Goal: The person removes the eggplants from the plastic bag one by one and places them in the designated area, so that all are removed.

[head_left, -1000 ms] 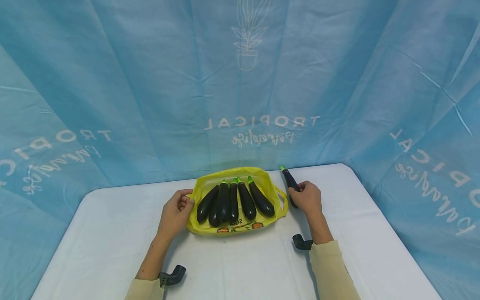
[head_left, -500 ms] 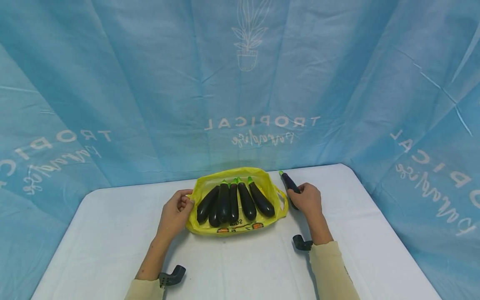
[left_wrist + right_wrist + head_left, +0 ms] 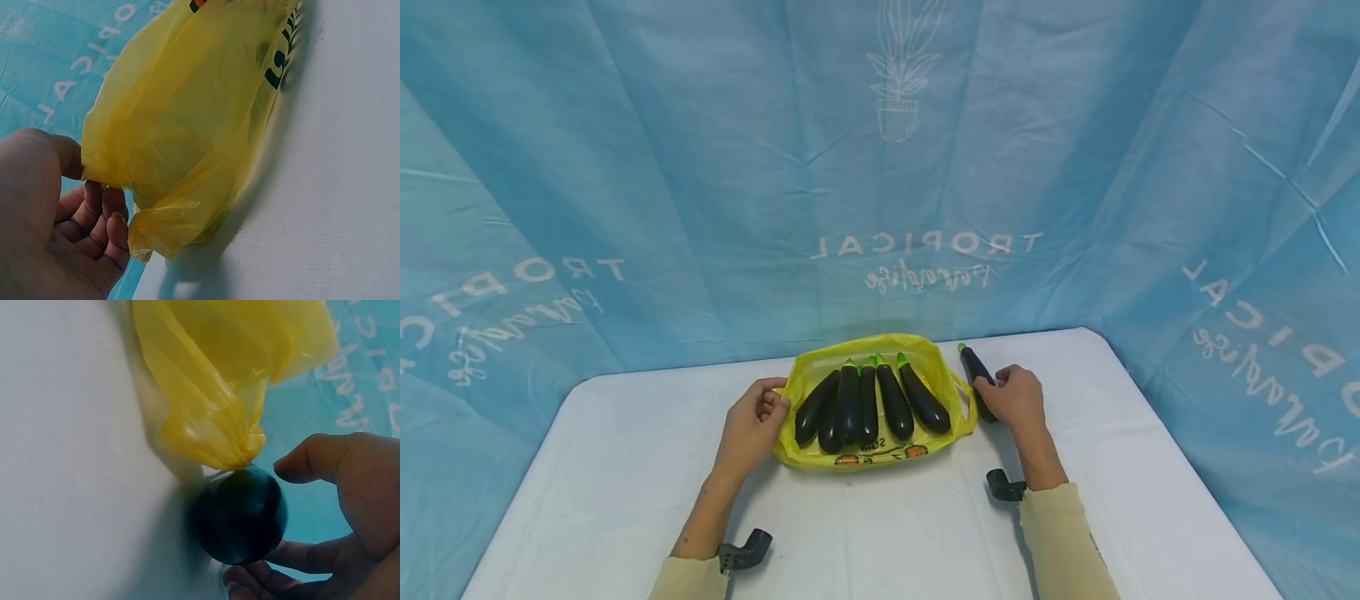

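My left hand [image 3: 754,423] pinches the left end of a yellow plastic bag [image 3: 865,343] between thumb and fingers; the left wrist view shows this rim [image 3: 103,162] close up. Several dark eggplants [image 3: 848,408] with green stems lie side by side inside. Just right of the bag, a single eggplant [image 3: 976,367] rests on the table, its stem pointing away. My right hand [image 3: 1017,396] is around this eggplant with loosely bent fingers. In the right wrist view, the thumb [image 3: 306,464] stands slightly off its round end [image 3: 240,515], while the fingertips are partly hidden behind it.
A white cloth covers the table [image 3: 880,533]. Blue printed curtains [image 3: 925,183] hang behind it and at both sides. The bag's twisted right handle [image 3: 215,440] sits close to the lone eggplant. Dark camera mounts [image 3: 747,550] are strapped to both wrists.
The single eggplant has come down and slightly toward me onto the table beside the bag, and my right thumb has loosened from it. My left hand and the bag have stayed put.
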Demonstrator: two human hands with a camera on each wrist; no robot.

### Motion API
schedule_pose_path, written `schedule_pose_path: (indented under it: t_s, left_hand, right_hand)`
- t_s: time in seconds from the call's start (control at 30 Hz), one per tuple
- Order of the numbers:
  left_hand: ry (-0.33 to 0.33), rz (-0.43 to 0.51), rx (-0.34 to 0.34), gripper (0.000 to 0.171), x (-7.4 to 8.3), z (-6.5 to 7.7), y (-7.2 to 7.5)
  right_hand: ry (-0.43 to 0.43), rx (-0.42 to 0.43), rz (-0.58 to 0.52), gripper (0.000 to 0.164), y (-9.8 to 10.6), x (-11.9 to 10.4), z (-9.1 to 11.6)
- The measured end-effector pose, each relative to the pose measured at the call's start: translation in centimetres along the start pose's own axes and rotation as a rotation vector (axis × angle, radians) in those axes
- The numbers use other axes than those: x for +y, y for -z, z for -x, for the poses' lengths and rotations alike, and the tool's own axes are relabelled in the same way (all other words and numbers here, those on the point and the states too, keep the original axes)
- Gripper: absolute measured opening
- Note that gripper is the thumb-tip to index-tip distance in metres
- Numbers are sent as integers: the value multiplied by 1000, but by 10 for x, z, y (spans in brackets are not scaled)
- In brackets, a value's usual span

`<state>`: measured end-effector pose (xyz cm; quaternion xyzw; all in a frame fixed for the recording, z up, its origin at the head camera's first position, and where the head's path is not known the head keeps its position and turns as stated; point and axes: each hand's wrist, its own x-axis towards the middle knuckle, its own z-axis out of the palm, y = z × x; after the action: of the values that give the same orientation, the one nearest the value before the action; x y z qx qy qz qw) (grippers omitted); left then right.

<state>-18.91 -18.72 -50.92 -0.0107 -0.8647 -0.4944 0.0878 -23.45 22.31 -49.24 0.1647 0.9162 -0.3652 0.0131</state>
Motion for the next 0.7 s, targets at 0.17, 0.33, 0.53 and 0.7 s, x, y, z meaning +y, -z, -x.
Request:
schedule_pose_path:
  t_s: [0.17, 0.33, 0.53, 0.7]
  left_hand:
    - [-2, -1, -3, 31, -1, 0, 0]
    - [10, -14, -10, 32, 1, 0, 0]
    - [11, -17, -14, 31, 1, 0, 0]
    - [10, -16, -14, 31, 1, 0, 0]
  right_hand:
    - [17, 18, -3, 57, 4, -4, 2]
    - [62, 49, -24, 57, 10, -10, 6]
    - [106, 83, -37, 55, 17, -21, 15]
    - [120, 98, -39, 52, 22, -33, 24]
